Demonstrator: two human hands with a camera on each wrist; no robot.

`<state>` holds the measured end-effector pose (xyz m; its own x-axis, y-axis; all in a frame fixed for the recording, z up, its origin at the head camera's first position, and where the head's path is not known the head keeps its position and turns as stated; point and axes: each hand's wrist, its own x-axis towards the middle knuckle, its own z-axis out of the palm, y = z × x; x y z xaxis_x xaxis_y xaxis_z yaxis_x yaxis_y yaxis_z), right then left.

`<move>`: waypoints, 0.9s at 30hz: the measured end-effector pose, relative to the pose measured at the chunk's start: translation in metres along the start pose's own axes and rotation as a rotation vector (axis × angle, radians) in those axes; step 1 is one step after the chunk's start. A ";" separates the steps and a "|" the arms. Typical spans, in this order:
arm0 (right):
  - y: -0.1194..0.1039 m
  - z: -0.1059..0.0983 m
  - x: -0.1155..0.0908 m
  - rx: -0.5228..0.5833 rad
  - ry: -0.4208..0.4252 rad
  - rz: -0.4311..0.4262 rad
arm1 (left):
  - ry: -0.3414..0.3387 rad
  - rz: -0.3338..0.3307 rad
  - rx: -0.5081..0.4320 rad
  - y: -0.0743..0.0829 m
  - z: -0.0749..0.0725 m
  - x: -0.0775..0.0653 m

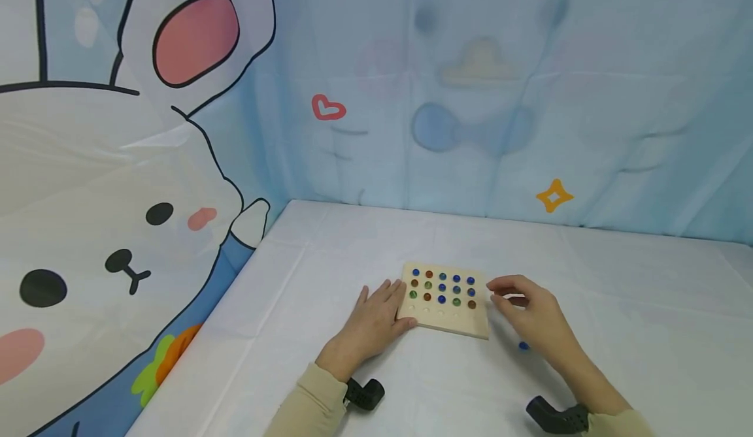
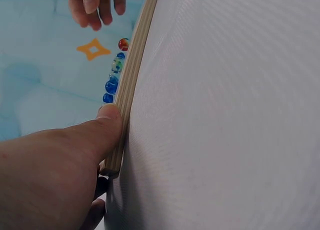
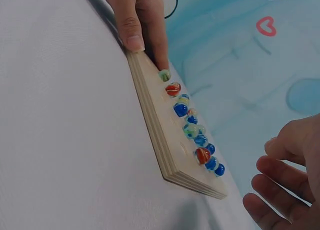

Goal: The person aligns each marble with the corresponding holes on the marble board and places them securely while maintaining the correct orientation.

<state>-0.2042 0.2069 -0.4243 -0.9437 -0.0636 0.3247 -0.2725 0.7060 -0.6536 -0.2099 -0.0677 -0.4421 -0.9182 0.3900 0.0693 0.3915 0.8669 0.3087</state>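
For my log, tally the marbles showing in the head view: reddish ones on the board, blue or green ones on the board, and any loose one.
Reddish marbles on the wooden board: 4
Blue or green marbles on the wooden board: 11
Loose blue marble on the white surface: 1
Total: 16
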 end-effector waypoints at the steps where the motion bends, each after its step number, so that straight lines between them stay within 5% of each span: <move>1: 0.001 -0.003 -0.001 -0.003 0.004 0.010 | 0.001 0.002 0.000 0.000 0.000 0.000; 27: 0.026 -0.045 -0.019 0.005 0.058 0.144 | -0.001 -0.006 0.007 0.000 0.001 0.001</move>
<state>-0.1846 0.2586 -0.4171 -0.9607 0.0792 0.2661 -0.1361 0.7011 -0.7000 -0.2106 -0.0669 -0.4434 -0.9205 0.3850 0.0665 0.3863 0.8713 0.3028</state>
